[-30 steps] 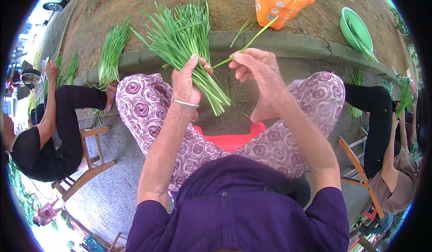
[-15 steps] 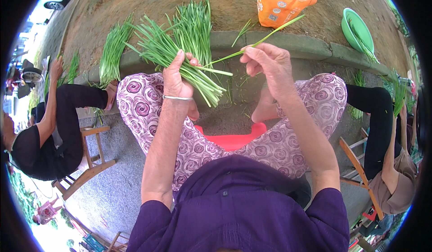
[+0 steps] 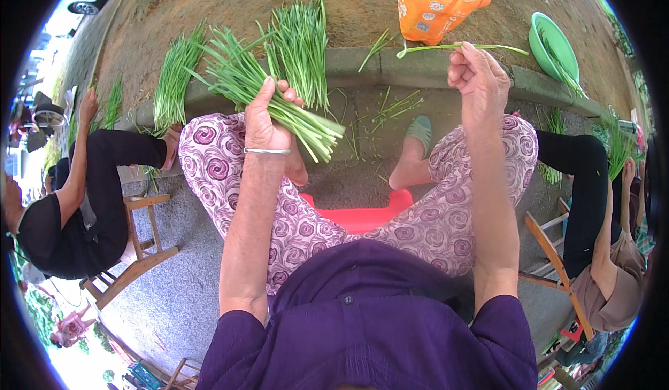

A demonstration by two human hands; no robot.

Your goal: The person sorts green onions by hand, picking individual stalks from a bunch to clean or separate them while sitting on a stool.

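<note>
My left hand (image 3: 270, 118), a bangle at its wrist, is closed round a bunch of garlic chives (image 3: 237, 73). The green leaves point up and left; the pale cut ends stick out over the gap between my knees. Farther right, my right hand (image 3: 481, 87) is raised over the kerb and pinches one chive stalk (image 3: 426, 47) between thumb and fingers. That stalk lies nearly level, its pale end to the left, apart from the bunch. Two chive piles rest at the kerb beyond my left hand: one pile (image 3: 300, 49) right behind the bunch, another pile (image 3: 175, 80) farther left.
An orange bag (image 3: 439, 10) stands on the dirt past the concrete kerb (image 3: 411, 64). To its right is a green basin (image 3: 550, 52) with chives. Loose stalks (image 3: 397, 108) litter the ground by my feet. People sit on wooden chairs (image 3: 139, 251) at both sides.
My right hand has moved right and away with the single stalk, which has come clear of the bunch. My left hand still holds the bunch and has shifted slightly left.
</note>
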